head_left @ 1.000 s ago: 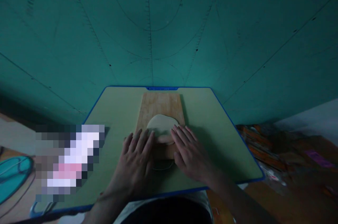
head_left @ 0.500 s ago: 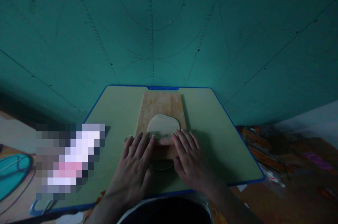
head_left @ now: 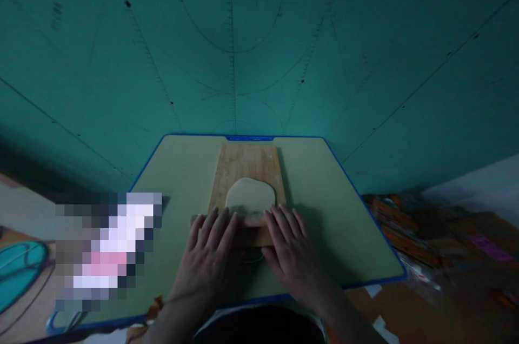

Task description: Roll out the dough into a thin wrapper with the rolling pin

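Observation:
A flat, pale round of dough [head_left: 250, 195] lies on a wooden board [head_left: 247, 163], which rests on a small light-green table with a blue rim [head_left: 182, 171]. At the dough's near edge a wooden rolling pin [head_left: 252, 220] lies crosswise. My left hand [head_left: 206, 263] presses flat on the pin's left part, fingers stretched forward. On the pin's right part my right hand [head_left: 290, 255] lies the same way. Both hands are open, and their fingertips reach the edge of the dough.
A teal cutting mat [head_left: 259, 35] with ruled lines and arcs stands behind the table. A blurred-out patch [head_left: 107, 249] covers the table's left side. Scattered clutter [head_left: 405, 225] lies on the floor at right, and a teal object [head_left: 20, 273] lies at far left.
Both hands and the rolling pin have drawn back a little toward me, so more of the dough shows. The dough and board stay in place.

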`<act>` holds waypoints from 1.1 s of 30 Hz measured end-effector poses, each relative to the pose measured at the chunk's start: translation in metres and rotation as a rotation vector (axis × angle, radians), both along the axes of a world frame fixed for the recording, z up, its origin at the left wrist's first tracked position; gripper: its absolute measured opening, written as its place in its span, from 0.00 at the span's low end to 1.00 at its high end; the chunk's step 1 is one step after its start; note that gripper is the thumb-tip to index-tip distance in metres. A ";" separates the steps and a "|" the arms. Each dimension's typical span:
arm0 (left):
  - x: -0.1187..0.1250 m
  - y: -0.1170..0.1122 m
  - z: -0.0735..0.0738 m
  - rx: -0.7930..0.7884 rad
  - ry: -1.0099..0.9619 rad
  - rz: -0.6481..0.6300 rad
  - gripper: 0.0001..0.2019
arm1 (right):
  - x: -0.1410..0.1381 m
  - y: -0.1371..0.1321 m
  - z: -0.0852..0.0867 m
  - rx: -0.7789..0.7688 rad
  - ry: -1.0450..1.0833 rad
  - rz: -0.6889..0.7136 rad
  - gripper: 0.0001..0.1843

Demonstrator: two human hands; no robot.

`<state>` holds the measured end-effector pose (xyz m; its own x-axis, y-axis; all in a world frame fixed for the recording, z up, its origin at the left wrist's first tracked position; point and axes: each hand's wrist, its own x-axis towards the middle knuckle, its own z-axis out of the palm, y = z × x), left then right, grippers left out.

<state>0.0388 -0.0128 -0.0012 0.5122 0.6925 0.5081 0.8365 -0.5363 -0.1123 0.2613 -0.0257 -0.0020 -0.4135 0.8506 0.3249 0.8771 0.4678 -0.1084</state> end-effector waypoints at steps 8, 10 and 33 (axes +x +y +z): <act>0.003 0.057 0.031 -0.270 -0.093 0.089 0.19 | 0.005 0.025 0.015 -0.105 0.063 0.051 0.39; 0.006 0.069 0.030 -0.255 -0.094 0.132 0.20 | 0.004 0.024 0.014 -0.085 0.066 0.037 0.39; 0.003 0.059 0.021 -0.302 -0.034 0.128 0.21 | -0.014 0.087 0.052 -0.136 0.098 -0.185 0.22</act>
<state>0.0423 0.0457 0.0198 0.3972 0.8724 0.2850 0.8999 -0.4311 0.0653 0.2476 0.0615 0.0497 -0.2189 0.9474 0.2333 0.9289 0.2755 -0.2476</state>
